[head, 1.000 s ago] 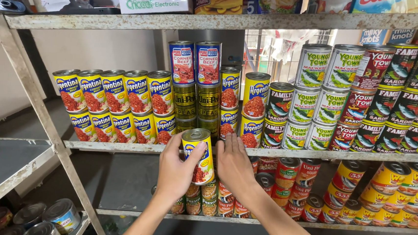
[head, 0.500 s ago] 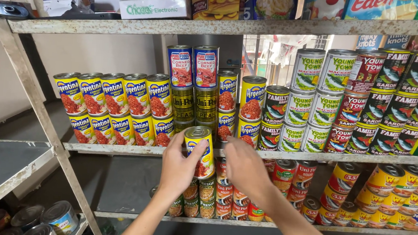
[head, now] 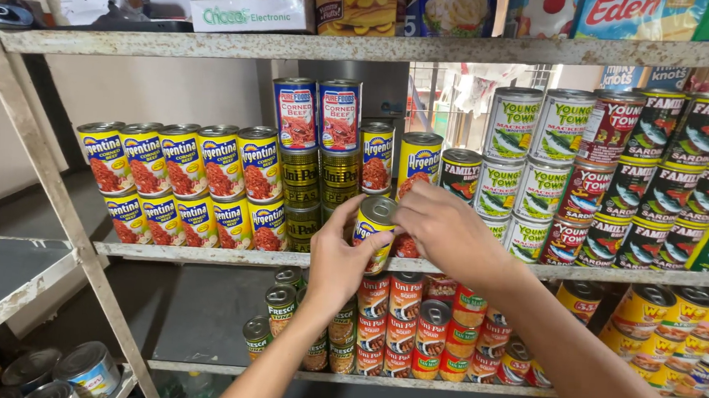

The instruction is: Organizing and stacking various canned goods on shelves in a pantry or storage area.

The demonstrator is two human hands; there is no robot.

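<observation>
the person's left hand (head: pixel 340 260) and right hand (head: pixel 444 230) meet on one yellow can (head: pixel 374 225) at the front edge of the middle shelf (head: pixel 184 253). the left fingers are wrapped around the can's side from the left; the right fingers are closed over its right side and top rim, hiding most of the label there. the can's base is covered by the left palm, so it cannot be told whether it rests on the shelf or is lifted just above it.

behind the can, a yellow can in the back row (head: pixel 420 158) is partly hidden by the right hand. left of the held can stand two tiers of yellow cans (head: pixel 185 183); directly behind it, green cans (head: pixel 321 180) carry two blue and red cans (head: pixel 317 115). right of it, stacked fish cans (head: pixel 622 180) run out of frame.

the middle shelf is worn, chipped painted metal on a slanted upright (head: pixel 55 203). below the held can, small red cans (head: pixel 412 328) sit partly behind the forearms. above it, boxes (head: pixel 251 13) on the top shelf are cut off by the frame. beyond the rack, a plain pale wall shows.
</observation>
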